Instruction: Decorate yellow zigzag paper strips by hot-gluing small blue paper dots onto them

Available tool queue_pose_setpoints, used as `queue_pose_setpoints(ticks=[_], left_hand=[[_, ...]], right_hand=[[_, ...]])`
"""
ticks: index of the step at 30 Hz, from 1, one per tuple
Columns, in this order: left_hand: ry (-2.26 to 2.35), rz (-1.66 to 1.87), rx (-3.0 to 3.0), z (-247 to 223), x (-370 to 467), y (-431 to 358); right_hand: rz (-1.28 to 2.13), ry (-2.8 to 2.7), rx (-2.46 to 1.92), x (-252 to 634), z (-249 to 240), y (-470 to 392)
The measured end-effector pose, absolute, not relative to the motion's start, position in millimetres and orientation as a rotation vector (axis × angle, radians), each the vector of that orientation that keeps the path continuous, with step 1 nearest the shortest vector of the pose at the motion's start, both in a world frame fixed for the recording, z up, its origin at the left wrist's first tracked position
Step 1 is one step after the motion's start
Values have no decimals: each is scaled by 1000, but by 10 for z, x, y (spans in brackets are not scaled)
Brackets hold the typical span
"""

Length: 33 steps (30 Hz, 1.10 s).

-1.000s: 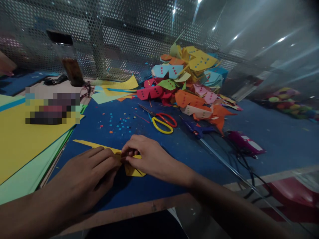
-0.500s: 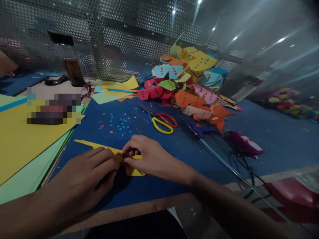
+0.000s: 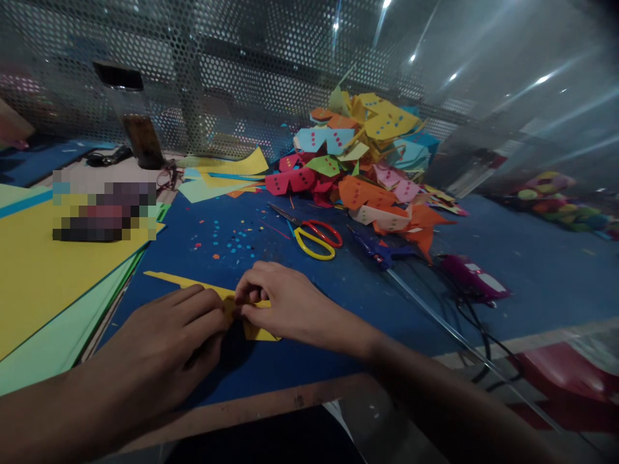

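Close to the table's front edge, both my hands pinch a folded yellow paper piece [image 3: 261, 333]. My left hand [image 3: 186, 335] has its fingers curled over the paper's left part, from which a narrow strip sticks out to the far left. Thumb and forefinger of my right hand [image 3: 285, 303] press together on it beside the left fingertips. The fingers hide the spot where they meet. Past my hands lie scissors [image 3: 316, 240] with one red and one yellow handle, and tiny paper bits [image 3: 236, 241] are scattered there.
A heap of coloured folded paper shapes [image 3: 367, 145] stands at the back. To the right lie a blue glue gun [image 3: 380, 251] with a clear stick and a purple device [image 3: 474, 277]. Paper sheets [image 3: 53, 277], a blurred-out object [image 3: 106, 212] and a bottle [image 3: 138, 122] are at left.
Almost nothing differs. My right hand has shifted very slightly while both hands keep their pinch on the yellow paper; the camera view has moved a touch.
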<state>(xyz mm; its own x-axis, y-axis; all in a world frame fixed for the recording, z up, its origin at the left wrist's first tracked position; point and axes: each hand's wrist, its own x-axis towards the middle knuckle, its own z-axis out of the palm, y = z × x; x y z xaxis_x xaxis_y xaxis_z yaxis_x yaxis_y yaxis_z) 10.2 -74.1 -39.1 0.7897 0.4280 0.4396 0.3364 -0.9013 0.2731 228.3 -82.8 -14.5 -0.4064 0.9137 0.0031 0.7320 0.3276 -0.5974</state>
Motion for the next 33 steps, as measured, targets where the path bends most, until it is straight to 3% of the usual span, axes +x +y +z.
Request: queue_pose_setpoints(ticks=[33], left_hand=[[405,668,3087,-311,101,-795]], right_hand=[[594,-2342,-1549,2181,-120,-850]])
